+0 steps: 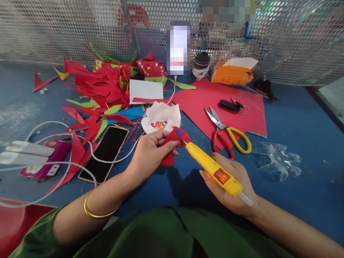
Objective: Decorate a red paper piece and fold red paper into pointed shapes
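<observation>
My left hand (150,152) pinches a folded piece of red paper (169,159) between thumb and fingers. Small blue squares sit on the upper part of the paper. My right hand (231,179) is wrapped round a yellow hot glue gun (206,163), with a clear glue stick (245,199) poking out of its back end. The gun's metal tip meets or nearly meets the red paper beside the blue squares. Just behind my left hand lies a crumpled white paper (161,114) holding small coloured paper bits (159,124).
Scissors (220,125) and keys (231,105) lie on a red sheet (193,102). Red and green paper scraps (102,82) heap at the left. A dark phone (106,154), white cables (107,161) and a purple power bank (51,161) are nearby. Clear plastic (281,159) lies right.
</observation>
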Tool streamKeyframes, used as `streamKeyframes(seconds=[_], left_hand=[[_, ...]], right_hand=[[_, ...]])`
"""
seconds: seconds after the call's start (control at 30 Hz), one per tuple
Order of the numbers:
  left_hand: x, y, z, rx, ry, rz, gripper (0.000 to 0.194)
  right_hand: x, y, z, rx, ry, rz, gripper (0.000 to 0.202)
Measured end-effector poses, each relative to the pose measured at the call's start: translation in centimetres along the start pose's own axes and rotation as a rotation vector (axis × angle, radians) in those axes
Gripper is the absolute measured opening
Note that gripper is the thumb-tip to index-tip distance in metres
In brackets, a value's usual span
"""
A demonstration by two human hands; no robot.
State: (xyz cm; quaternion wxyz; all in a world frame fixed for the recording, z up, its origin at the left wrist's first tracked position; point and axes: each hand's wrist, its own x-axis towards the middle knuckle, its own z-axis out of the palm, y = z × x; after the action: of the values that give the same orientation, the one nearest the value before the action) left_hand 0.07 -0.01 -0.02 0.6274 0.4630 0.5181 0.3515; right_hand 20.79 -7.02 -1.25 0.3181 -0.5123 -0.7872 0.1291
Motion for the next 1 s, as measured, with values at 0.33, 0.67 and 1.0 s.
streamKeyframes(seconds=[0.33, 0.67, 1.0], left_hand=[[-0.01, -0.08, -0.19, 0.025, 0.006, 0.003, 0.026], [-0.09, 0.14, -0.14, 0.063, 0.018, 0.038, 0.023], [-0.03, 0.06, -0.04, 0.061, 0.019, 0.016, 0.027]], right_hand=[[-0.03, -0.06, -0.14, -0.057, 0.025, -0.020, 0.024], [0.13, -0.39, -0.34, -0.040, -0.002, -0.036, 0.024], [-0.01, 0.38, -0.50, -0.126, 0.093, 0.026, 0.019]])
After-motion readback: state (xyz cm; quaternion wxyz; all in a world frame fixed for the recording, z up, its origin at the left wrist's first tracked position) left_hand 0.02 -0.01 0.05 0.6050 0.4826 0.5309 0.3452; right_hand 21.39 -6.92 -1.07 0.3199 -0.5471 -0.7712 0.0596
